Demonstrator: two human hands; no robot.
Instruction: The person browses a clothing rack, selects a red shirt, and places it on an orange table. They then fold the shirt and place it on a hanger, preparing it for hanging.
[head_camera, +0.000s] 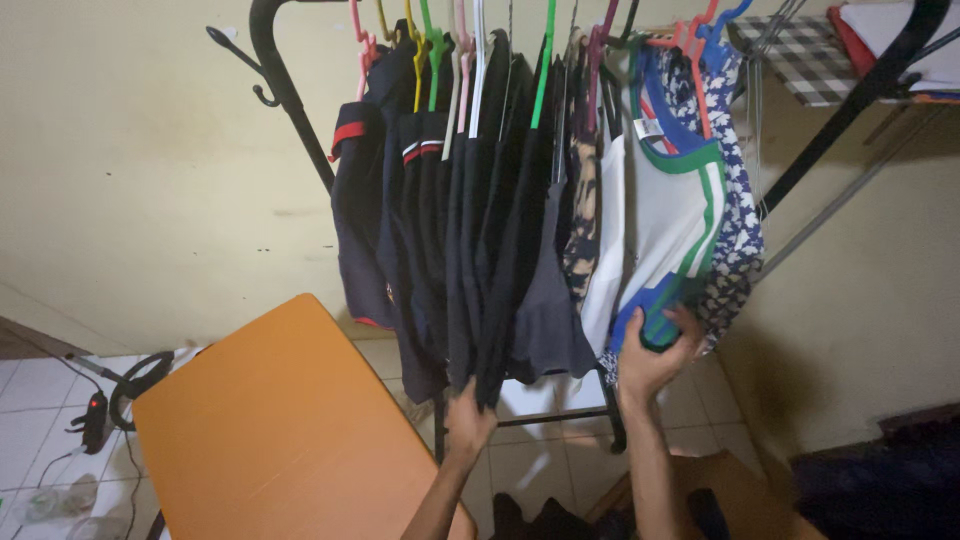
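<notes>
At the near left lies an orange board (280, 420), flat, smooth and matte, its long axis running from near right to far left; beyond its left edge a black power strip and cable (110, 400) sit on the pale tiled floor (40, 400). A black metal clothes rack (285, 90) stands against the cream wall, its rail crowded with coloured plastic hangers (430, 50).

The garments hang straight down, long axis vertical, directly above and beyond both hands. On the left are dark shirts (480, 220) — soft, limp fabric in navy and black, some with red and white trim at the sleeves. The left hand (468, 420) reaches up from below and closes around the lower hems of these dark pieces, fingers curled into the cloth at the bottom of the bunch.

Further right, past a mottled brown piece and a white one, hangs a white jersey with blue and green bands (675, 230), smooth and slightly shiny, and behind it a blue-and-white floral garment (740, 200). The right hand (655, 355) is raised higher than the left and pinches the jersey's blue lower edge, thumb in front and fingers wrapped behind. Each hand is thus nearest its own garment — the two are apart, with several hanging pieces between them. At the far right a checked cloth (800, 55) rests on a shelf.
</notes>
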